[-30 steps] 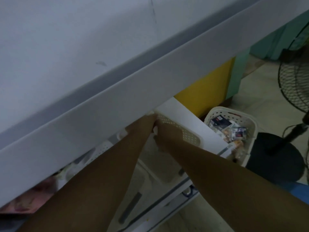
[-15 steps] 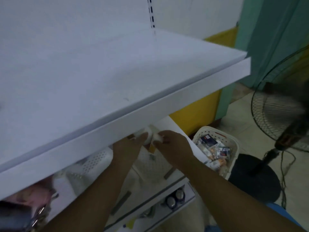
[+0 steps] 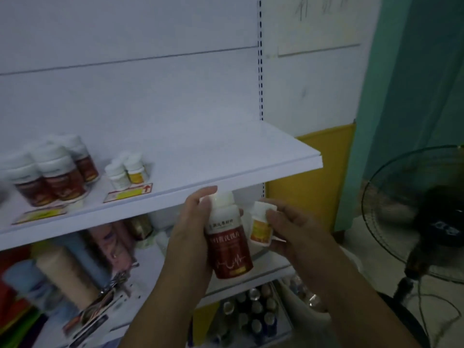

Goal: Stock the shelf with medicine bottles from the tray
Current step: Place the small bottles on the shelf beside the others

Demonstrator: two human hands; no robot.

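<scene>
My left hand (image 3: 190, 237) grips a large white bottle with a dark red label (image 3: 229, 243), held upright just below the front edge of the white shelf (image 3: 226, 156). Beside it my right hand (image 3: 291, 229) pinches a small white bottle with a yellow label (image 3: 259, 228). On the shelf stand several large red-label bottles (image 3: 54, 175) at the left and two small bottles (image 3: 126, 170) near the middle. The tray is out of view.
Yellow price tags (image 3: 128, 192) lie along the shelf's front. The shelf below holds tubes, boxes and packets (image 3: 75, 267); dark bottles (image 3: 251, 312) stand lower down. A standing fan (image 3: 416, 222) is at the right, by a green wall.
Both hands have come up from under the shelf, each holding a bottle. The view has lifted from the basket and lower shelf to the shelf with the bottles.
</scene>
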